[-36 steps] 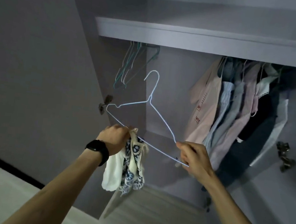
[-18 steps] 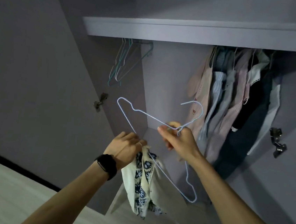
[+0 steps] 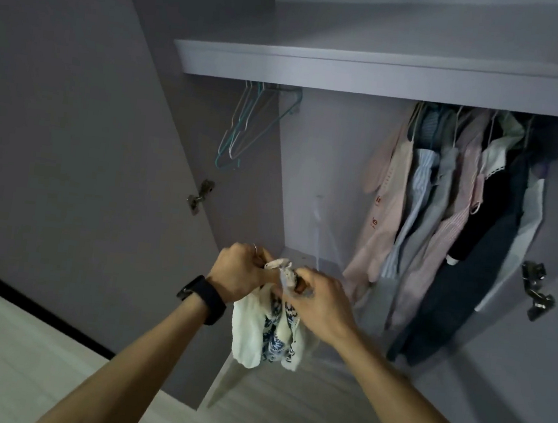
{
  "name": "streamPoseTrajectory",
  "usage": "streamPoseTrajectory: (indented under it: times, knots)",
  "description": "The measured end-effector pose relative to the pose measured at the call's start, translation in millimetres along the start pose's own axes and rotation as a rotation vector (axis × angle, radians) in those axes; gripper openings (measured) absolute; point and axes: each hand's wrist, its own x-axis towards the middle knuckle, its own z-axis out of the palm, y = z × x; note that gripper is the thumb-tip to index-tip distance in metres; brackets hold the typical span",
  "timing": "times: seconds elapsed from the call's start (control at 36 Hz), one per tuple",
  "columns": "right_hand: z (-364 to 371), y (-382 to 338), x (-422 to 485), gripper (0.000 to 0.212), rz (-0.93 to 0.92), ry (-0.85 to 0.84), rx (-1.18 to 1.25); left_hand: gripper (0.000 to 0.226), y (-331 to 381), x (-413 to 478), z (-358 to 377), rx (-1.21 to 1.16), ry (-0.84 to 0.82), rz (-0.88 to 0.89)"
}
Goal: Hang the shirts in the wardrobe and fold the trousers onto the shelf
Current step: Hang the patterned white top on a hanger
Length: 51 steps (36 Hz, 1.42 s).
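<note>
Item 1. Shirt (image 3: 268,334): cream cloth with a blue print and a lace-edged neck. We log it well below the shelf (image 3: 388,78) and in front of the wardrobe opening. Its neck is bunched between the two hands and the rest hangs straight down, so the long axis is vertical.

Item 2. Left hand (image 3: 240,272), with a dark watch (image 3: 203,298) on the wrist. The fingers are curled tight round the neck of the shirt from the left.

Item 3. Right hand (image 3: 319,305). The fingers pinch the lace edge from the right and touch the left hand's hold. We cannot tell whether they also clasp wire.

Item 4. Wire hanger (image 3: 319,222). It shows only as a faint pale streak rising from the hands toward the shelf (blur hides its shape). We judge the right hand the nearer to it.

Item 5. Spare hangers (image 3: 245,128), a green and silver cluster directly under the left end of the shelf.

Item 6. Hung garments (image 3: 443,211), a packed row of pink, striped, grey and dark pieces under the right part of the shelf.

Assessment: the shirt's neck opening points up toward the shelf. The bare stretch under the shelf, between items 5 and 6, lies above and beyond the hands. We judge that the hanger must be seated in the neck first, then lifted there.
</note>
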Motion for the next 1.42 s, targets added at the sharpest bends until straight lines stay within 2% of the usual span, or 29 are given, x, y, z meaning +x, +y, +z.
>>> streamPoseTrajectory:
  times: [0.08, 0.14, 0.25, 0.31, 0.42, 0.5, 0.56, 0.64, 0.72, 0.78, 0.86, 0.94, 1.06, 1.17, 1.28, 1.33, 1.42]
  knots:
    - [-7, 3, 8, 0.028, 0.026, 0.075, 0.137, 0.032, -4, 0, -19, -0.027, -0.044, -0.016]
    - [-23, 10, 14, 0.026, 0.107, 0.154, 0.252, 0.033, -16, 1, -37, -0.031, 0.002, -0.046]
    - [-58, 32, 32, 0.023, 0.202, 0.355, 0.333, 0.014, -49, 3, -66, 0.201, 0.087, -0.051]
    - [-67, 28, 37, 0.029, 0.199, 0.346, 0.351, 0.007, -58, 1, -67, 0.286, 0.065, -0.078]
    - [-69, 12, 39, 0.029, 0.168, 0.280, 0.293, 0.020, -52, -3, -50, 0.426, 0.163, -0.154]
    - [-66, 1, 38, 0.028, 0.145, 0.254, 0.295, 0.014, -46, -2, -34, 0.280, 0.164, -0.197]
    - [-66, -4, 38, 0.033, 0.137, 0.253, 0.300, 0.029, -43, 0, -23, 0.225, 0.125, -0.209]
    - [-70, -8, 35, 0.033, 0.139, 0.280, 0.324, 0.045, -38, 2, -7, 0.313, 0.065, -0.166]
    - [-77, -7, 32, 0.033, 0.142, 0.303, 0.317, 0.030, -42, 4, 0, 0.549, 0.027, -0.105]
    - [-78, -2, 28, 0.036, 0.135, 0.288, 0.286, 0.023, -48, 2, 5, 0.612, 0.073, -0.103]
    - [-75, 5, 19, 0.036, 0.124, 0.256, 0.298, 0.021, -55, -2, 11, 0.491, 0.164, -0.189]
    - [-73, 7, 14, 0.037, 0.123, 0.246, 0.310, 0.027, -58, 0, 11, 0.226, 0.206, -0.322]
    - [-71, 7, 9, 0.038, 0.110, 0.252, 0.299, 0.030, -61, 7, 13, 0.018, 0.250, -0.314]
    - [-70, 10, 8, 0.036, 0.146, 0.289, 0.264, 0.029, -66, 9, 9, 0.112, 0.258, -0.247]
    - [-71, 29, 13, 0.035, 0.285, 0.320, 0.190, 0.027, -74, 9, -7, 0.027, 0.175, -0.205]
    - [-68, 43, 15, 0.033, 0.349, 0.250, 0.056, 0.025, -70, 9, -16, 0.038, 0.095, -0.188]
    - [-60, 55, 13, 0.030, 0.403, 0.092, -0.111, 0.022, -58, 8, -27, 0.237, 0.026, -0.082]
